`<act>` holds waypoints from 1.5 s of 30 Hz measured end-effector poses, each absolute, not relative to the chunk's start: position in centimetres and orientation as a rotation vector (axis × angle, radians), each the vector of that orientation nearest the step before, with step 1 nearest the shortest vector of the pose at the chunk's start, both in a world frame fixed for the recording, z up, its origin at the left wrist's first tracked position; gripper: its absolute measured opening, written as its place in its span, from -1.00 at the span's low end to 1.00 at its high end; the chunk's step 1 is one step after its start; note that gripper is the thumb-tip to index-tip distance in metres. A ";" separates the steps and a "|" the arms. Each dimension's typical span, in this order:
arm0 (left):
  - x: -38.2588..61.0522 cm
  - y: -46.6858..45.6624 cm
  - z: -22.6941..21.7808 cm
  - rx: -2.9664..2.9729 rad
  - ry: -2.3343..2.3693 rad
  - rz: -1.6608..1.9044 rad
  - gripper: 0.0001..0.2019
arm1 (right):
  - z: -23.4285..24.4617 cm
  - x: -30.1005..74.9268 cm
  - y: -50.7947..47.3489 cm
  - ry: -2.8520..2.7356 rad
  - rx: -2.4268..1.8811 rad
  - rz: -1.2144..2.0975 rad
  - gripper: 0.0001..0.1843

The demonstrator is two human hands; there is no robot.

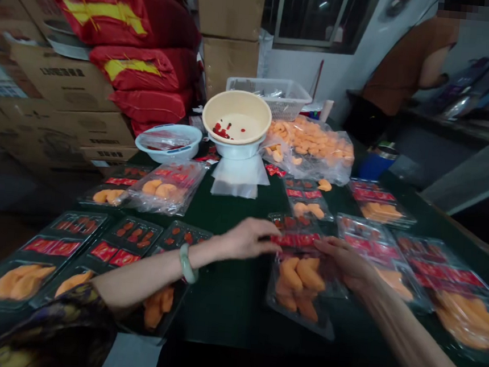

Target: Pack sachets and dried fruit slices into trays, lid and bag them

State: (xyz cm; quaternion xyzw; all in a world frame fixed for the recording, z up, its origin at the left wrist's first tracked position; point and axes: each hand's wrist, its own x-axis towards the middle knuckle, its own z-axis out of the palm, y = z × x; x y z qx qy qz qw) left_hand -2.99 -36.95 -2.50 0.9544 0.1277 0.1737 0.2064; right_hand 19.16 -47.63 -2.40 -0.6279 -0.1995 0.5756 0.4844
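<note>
While both your arms reach in over the dark green table [224, 313], your hands meet at the clear pack [333, 287], which lies in front of you, a little right of centre. Your right hand [344, 263] holds the pack's right edge, thumb on top and the other fingers partly hidden. Your left hand [250, 238], a pale green bangle [188, 264] on its wrist, has thumb and fingers narrowly parted at the left end of the red sachets [297, 239]; I can't tell whether it grips anything. Orange pieces [300, 274] show below the sachets in two rows (one tray or two stacked, I can't say). Other filled packs [11, 257] lie to both sides of you. Farther back, a cream basin [246, 115] holds a few red bits, just beside a plastic bag [342, 163] full of more orange pieces.
</note>
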 end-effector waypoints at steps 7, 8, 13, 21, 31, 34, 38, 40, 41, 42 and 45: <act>-6.6 -24.4 -3.6 3.034 1.184 0.079 -0.83 | -1.6 19.6 -48.2 -0.561 -1.334 1.534 -0.70; -6.9 -23.4 -3.9 3.041 1.145 0.063 -0.81 | -1.3 19.3 -48.2 -0.568 -1.329 1.560 -0.69; -7.3 -20.1 -3.9 2.978 0.980 0.048 -0.82 | -0.4 17.8 -47.3 -0.665 -1.344 1.701 -0.72; -5.9 -17.1 -5.1 2.576 0.932 0.242 -0.47 | -1.2 15.9 -43.7 -0.863 -1.235 1.832 -0.72; -5.4 -18.9 -2.9 2.559 0.596 0.213 -0.77 | -2.2 12.7 -37.9 -0.864 -1.094 1.926 -0.77; -5.1 -20.9 -1.8 2.558 0.518 0.174 -0.77 | -2.4 12.2 -37.9 -0.798 -1.109 1.901 -0.78; -5.2 -24.1 -0.7 2.557 0.431 0.119 -0.79 | -2.1 12.4 -40.7 -0.798 -1.128 1.862 -0.77; -5.3 -25.5 -0.3 2.604 0.411 0.104 -0.76 | -2.0 12.8 -42.6 -0.792 -1.146 1.810 -0.76; -5.3 -26.2 -0.2 2.650 0.409 0.113 -0.75 | -1.9 12.9 -43.5 -0.785 -1.152 1.773 -0.74; -5.3 -26.9 0.0 2.706 0.400 0.132 -0.75 | -1.8 13.0 -44.3 -0.777 -1.159 1.737 -0.71; -4.9 -28.9 0.7 2.815 0.298 0.215 -0.79 | -1.4 13.2 -46.5 -0.736 -1.215 1.670 -0.50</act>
